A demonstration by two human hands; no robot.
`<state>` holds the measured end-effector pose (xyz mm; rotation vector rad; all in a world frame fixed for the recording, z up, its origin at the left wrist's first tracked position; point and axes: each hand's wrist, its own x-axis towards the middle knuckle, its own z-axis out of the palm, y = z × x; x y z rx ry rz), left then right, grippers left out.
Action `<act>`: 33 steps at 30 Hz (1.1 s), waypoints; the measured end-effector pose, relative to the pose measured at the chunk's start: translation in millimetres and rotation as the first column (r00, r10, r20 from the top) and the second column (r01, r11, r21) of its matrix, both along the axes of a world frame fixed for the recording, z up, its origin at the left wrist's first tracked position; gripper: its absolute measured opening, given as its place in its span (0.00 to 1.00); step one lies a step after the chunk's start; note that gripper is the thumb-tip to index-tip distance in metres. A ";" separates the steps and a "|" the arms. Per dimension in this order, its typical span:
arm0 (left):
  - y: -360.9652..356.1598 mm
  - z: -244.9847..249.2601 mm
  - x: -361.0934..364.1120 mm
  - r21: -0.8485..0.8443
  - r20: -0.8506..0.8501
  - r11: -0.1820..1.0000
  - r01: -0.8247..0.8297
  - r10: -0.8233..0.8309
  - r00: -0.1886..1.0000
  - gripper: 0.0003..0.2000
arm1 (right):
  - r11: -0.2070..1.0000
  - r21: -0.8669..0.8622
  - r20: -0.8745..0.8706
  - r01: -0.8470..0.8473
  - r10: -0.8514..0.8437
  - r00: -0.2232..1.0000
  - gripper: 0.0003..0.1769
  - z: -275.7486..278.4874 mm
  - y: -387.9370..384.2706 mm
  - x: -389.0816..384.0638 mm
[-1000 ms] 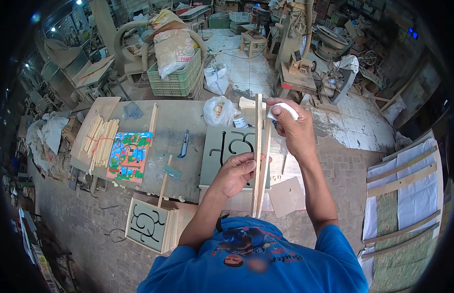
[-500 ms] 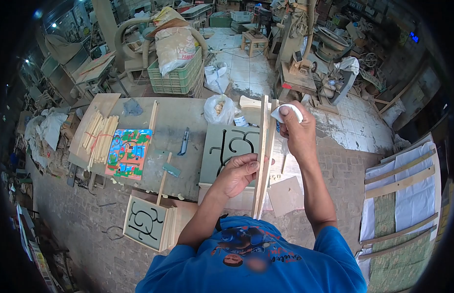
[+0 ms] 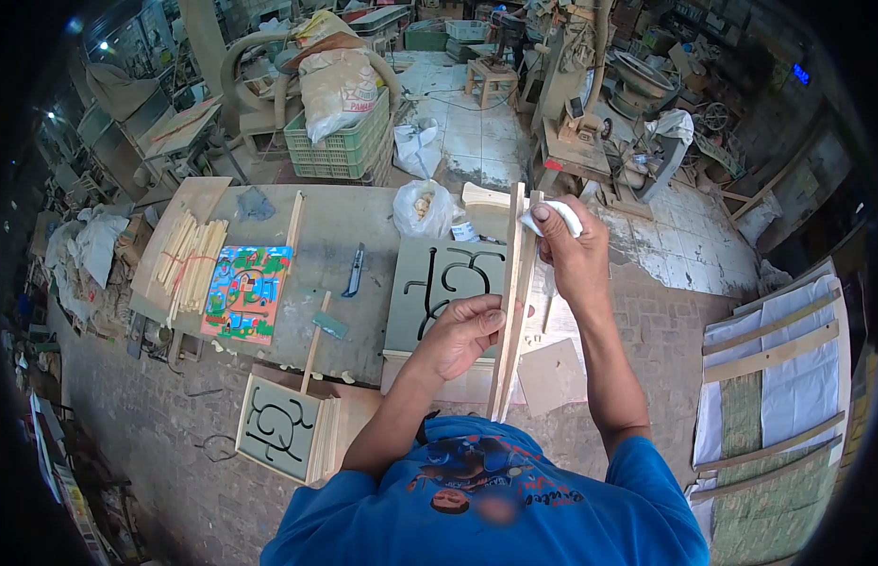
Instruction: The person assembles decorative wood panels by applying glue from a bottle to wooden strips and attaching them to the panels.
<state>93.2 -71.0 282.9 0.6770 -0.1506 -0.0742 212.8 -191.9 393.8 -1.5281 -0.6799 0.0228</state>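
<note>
My left hand [image 3: 469, 335] is closed around a pale wooden panel [image 3: 507, 363], held upright and seen nearly edge-on, with its two long edges running away from my chest. My right hand [image 3: 578, 259] grips a white squeeze bottle [image 3: 557, 219] right at the panel's far end; the fingers hide much of it. Beneath the panel lies a grey-green board with curved black grooves [image 3: 415, 283]. A thin brown square sheet [image 3: 552, 375] lies close to my left hand, and a slim stick [image 3: 549, 314] is below my right hand.
On the workbench [image 3: 316, 222] are a utility knife [image 3: 354, 271], a colourful printed board [image 3: 245, 292], bundled wooden strips [image 3: 187, 255] and a plastic bag [image 3: 424, 209]. A scraper [image 3: 330, 325] lies at the near edge. Stacked grooved boards [image 3: 276, 429] stand at lower left.
The panel and both hands keep nearly the same pose. The bottle in my right hand has shifted slightly left and tilted a little at the panel's far end.
</note>
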 end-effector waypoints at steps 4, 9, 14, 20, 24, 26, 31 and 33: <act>-0.2 1.3 0.3 -0.005 -0.001 1.000 -0.002 0.002 1.000 0.14 | 0.999 -0.032 0.040 0.039 -0.037 0.999 0.15 0.5 0.2 -1.6; -0.7 0.6 0.8 -0.001 -0.009 1.000 -0.009 0.009 1.000 0.14 | 0.999 -0.038 0.068 0.030 -0.027 0.997 0.14 -0.9 -2.2 -2.4; -1.1 -2.7 3.5 -0.002 -0.021 1.000 -0.023 0.023 1.000 0.14 | 0.997 -0.067 0.115 0.032 -0.024 0.993 0.14 -3.5 -4.1 -5.7; -0.3 -1.3 5.0 -0.006 -0.022 0.999 -0.033 0.033 0.999 0.14 | 0.995 -0.099 0.106 0.025 -0.014 0.994 0.13 -5.3 -6.7 -11.1; -0.5 -2.9 5.9 -0.017 -0.033 0.999 -0.041 0.041 0.999 0.15 | 0.993 -0.112 0.124 0.035 -0.021 0.992 0.12 -10.0 -8.2 -13.2; -0.1 -2.9 6.2 -0.017 -0.035 0.999 -0.048 0.048 0.998 0.15 | 0.994 -0.111 0.142 0.026 -0.010 0.990 0.11 -11.6 -9.0 -13.9; 0.1 1.8 6.6 -0.014 -0.034 0.998 -0.057 0.057 0.998 0.15 | 0.991 -0.132 0.124 0.022 -0.005 0.992 0.10 -14.2 -10.5 -16.9; 0.7 2.9 7.1 -0.010 -0.028 0.998 -0.059 0.058 0.998 0.15 | 0.991 -0.135 0.126 0.012 0.005 0.992 0.11 -15.1 -10.9 -18.0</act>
